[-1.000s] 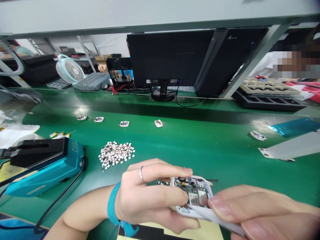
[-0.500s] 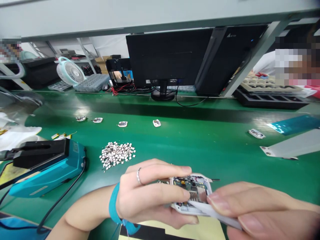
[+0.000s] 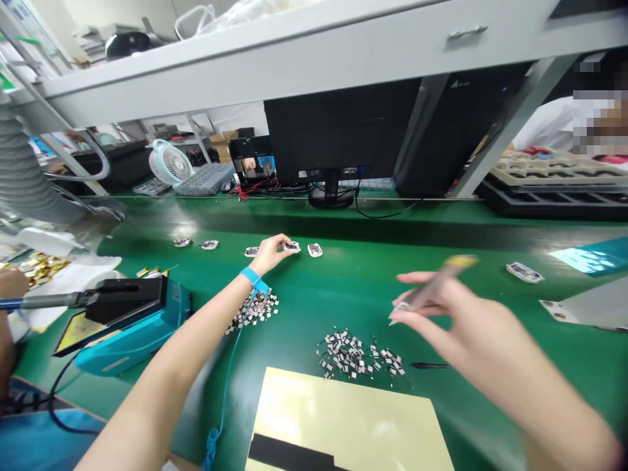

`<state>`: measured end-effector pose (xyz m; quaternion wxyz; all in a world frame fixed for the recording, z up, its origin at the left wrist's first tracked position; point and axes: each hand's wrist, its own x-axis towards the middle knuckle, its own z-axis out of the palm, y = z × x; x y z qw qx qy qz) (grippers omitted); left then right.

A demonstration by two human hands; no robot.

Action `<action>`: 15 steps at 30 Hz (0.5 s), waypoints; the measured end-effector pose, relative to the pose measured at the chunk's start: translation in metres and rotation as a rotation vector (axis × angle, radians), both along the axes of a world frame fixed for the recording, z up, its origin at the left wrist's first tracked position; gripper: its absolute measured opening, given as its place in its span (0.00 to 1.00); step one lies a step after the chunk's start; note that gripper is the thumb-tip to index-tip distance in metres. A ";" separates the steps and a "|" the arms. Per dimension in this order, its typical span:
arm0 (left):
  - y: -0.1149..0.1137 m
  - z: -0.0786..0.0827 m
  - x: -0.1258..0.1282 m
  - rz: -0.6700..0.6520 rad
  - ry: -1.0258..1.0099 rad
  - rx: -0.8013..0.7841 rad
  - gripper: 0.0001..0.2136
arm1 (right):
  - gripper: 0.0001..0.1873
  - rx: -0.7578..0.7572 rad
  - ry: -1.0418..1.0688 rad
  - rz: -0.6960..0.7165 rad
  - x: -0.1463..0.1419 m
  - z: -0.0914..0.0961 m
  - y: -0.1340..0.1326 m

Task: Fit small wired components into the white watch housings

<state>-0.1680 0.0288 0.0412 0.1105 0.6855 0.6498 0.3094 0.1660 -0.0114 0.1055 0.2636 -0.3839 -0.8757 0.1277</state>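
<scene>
My left hand (image 3: pixel 272 254), a blue wrist strap round its wrist, stretches far out over the green bench. Its fingers pinch a small white device casing (image 3: pixel 293 247) with electronics inside. Similar open casings lie close by, one casing (image 3: pixel 314 250) to the right and another casing (image 3: pixel 251 251) to the left, partly behind the hand. My right hand (image 3: pixel 441 314) is raised above the bench, closed on grey tweezers (image 3: pixel 426 292) with a yellow end; motion blurs them. Below it lie a pile of small square parts with leads (image 3: pixel 346 353) and a dark thin tool (image 3: pixel 429 366).
A cream sheet (image 3: pixel 343 418) lies in front. At left stands a blue soldering-iron holder (image 3: pixel 132 327), near a second pile of small parts (image 3: pixel 260 311). A monitor (image 3: pixel 343 137) is at the back. Far left, another person's hand (image 3: pixel 12 284) shows.
My left hand has carried the casing from in front of me to the row at the back. My right hand has lifted away with the tweezers. The view has tilted, uncovering the near pile.
</scene>
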 end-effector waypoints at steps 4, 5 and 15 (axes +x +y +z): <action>0.019 -0.026 -0.019 0.031 0.115 -0.104 0.14 | 0.05 0.005 -0.617 0.023 -0.028 -0.023 0.018; 0.021 -0.028 -0.018 0.029 0.143 -0.113 0.14 | 0.05 -0.007 -0.679 0.037 -0.032 -0.031 0.023; 0.071 -0.030 0.019 -0.313 0.350 -0.215 0.14 | 0.10 -0.132 -0.738 0.215 -0.056 -0.067 0.038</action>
